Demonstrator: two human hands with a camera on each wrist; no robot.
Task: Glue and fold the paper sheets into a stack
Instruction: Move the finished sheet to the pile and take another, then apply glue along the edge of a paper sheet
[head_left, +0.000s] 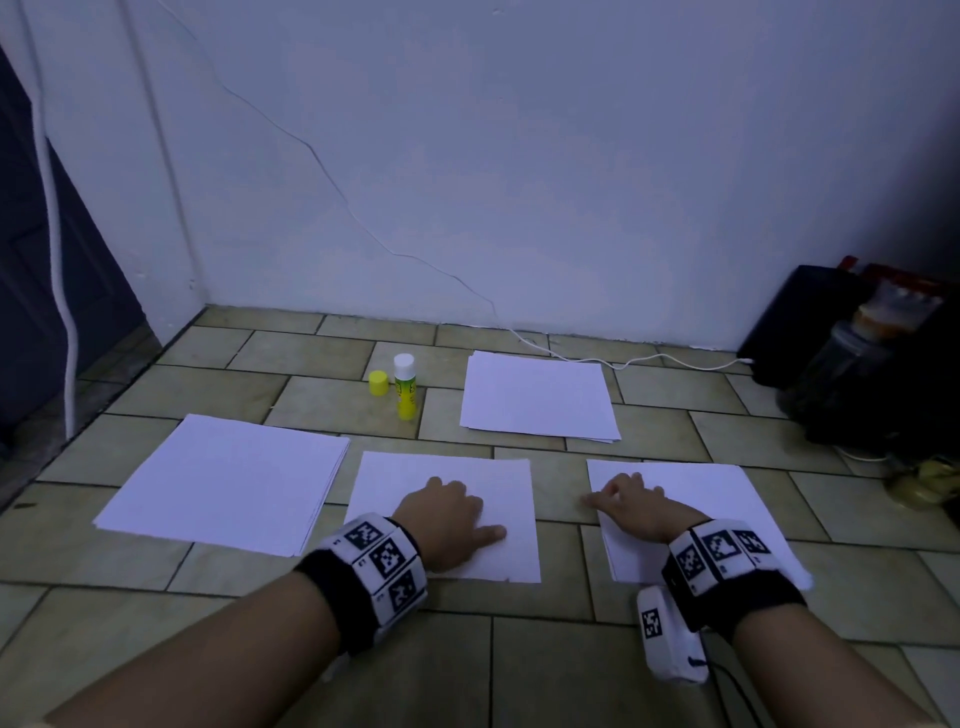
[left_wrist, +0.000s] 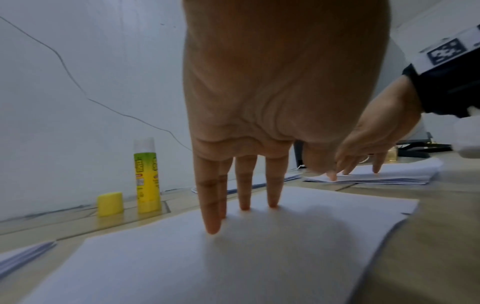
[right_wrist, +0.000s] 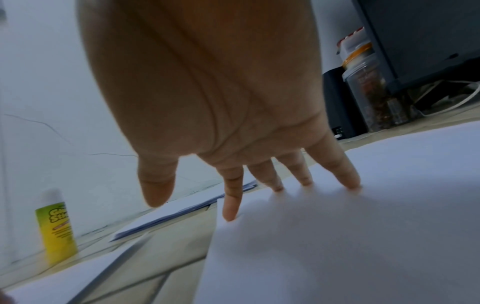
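Observation:
On the tiled floor lies a folded white sheet (head_left: 514, 551) (left_wrist: 259, 257) in the middle. My left hand (head_left: 457, 501) (left_wrist: 244, 195) presses down on it with straight fingers. To the right, my right hand (head_left: 623, 493) (right_wrist: 259, 185) touches the left edge of a thin pile of sheets (head_left: 727, 499) (right_wrist: 363, 236), fingers spread and straight, thumb off the paper. A thick stack of sheets (head_left: 223, 483) lies at the left and another stack (head_left: 540, 397) farther back. The uncapped yellow glue stick (head_left: 405, 387) (left_wrist: 146, 176) (right_wrist: 55, 228) stands beside its yellow cap (head_left: 379, 383) (left_wrist: 109, 203).
The white wall (head_left: 519, 156) closes the back. A black box with a plastic jar (head_left: 841, 358) in front of it stands at the right. A white cable (head_left: 623, 358) runs along the floor behind the far stack. A dark door (head_left: 52, 260) is at the left.

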